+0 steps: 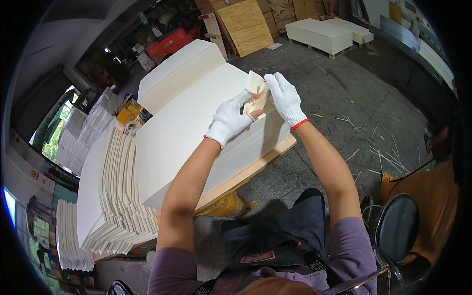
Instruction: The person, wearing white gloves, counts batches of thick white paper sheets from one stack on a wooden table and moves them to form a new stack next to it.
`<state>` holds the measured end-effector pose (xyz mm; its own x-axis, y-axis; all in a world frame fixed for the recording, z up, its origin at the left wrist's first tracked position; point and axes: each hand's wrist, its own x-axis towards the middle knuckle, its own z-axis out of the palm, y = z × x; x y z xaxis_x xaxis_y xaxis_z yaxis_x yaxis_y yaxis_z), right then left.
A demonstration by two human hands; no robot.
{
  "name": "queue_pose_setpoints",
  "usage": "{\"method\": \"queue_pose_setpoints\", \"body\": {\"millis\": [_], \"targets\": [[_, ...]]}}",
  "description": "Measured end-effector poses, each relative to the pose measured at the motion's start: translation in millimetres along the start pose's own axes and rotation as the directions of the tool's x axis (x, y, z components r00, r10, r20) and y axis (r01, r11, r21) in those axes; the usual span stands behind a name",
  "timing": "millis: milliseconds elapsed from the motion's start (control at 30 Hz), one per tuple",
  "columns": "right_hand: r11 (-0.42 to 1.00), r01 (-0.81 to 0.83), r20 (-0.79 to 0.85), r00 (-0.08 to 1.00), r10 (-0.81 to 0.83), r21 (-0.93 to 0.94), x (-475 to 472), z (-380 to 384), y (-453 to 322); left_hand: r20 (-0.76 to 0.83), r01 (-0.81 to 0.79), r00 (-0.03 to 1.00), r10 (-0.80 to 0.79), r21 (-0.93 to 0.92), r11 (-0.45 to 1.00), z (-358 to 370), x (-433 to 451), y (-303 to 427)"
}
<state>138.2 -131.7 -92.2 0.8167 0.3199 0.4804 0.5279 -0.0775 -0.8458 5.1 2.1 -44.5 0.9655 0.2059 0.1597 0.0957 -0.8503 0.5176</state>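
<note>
A tall stack of cream paper sheets [184,121] lies before me on a wooden board. At its right corner my left hand [232,116], in a white knit glove with bare thumb and fingertip showing, grips the bent-up corners of some sheets [262,96]. My right hand [284,96], gloved in white with a red cuff, rests against the outer side of those curled corners, its fingers close together. Whether the right hand grips any paper cannot be told. A higher block of the same paper [180,70] rises along the stack's far side.
Fanned, bent paper bundles [121,191] stand at the left. A yellow box [128,110] sits behind them. Paper strips [387,155] litter the floor at the right, near a black round stool [397,225]. Paper-loaded pallets [320,37], a plywood board [245,25] and a red forklift [169,44] stand farther back.
</note>
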Motion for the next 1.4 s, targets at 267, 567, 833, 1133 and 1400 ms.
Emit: {"method": "queue_pose_setpoints", "body": {"millis": [267, 567, 833, 1133, 1400], "targets": [[0.995, -0.007, 0.070, 0.997, 0.014, -0.097, 1, -5, 0, -0.132, -0.197, 0.969, 0.206, 0.084, 0.977, 8, 3, -11], [0.558, 0.510, 0.438, 0.858, -0.269, -0.655, -3, -59, 12, -0.129, -0.162, 0.978, 0.163, 0.021, 0.987, 6, 4, -9], [0.995, -0.090, 0.260, 0.961, 0.100, -0.049, 6, -28, -12, -0.056, -0.097, 0.993, 0.102, 0.078, 0.992, 2, 2, -1], [0.968, -0.242, 0.168, 0.959, 0.228, 0.071, -1, -20, -10, -0.046, -0.103, 0.994, 0.103, 0.006, 0.995, -1, -2, 1], [0.992, -0.035, 0.029, 0.999, 0.039, -0.122, -1, -35, 1, -0.042, -0.277, 0.956, 0.291, 0.200, 0.940, 3, -7, 5]]}}
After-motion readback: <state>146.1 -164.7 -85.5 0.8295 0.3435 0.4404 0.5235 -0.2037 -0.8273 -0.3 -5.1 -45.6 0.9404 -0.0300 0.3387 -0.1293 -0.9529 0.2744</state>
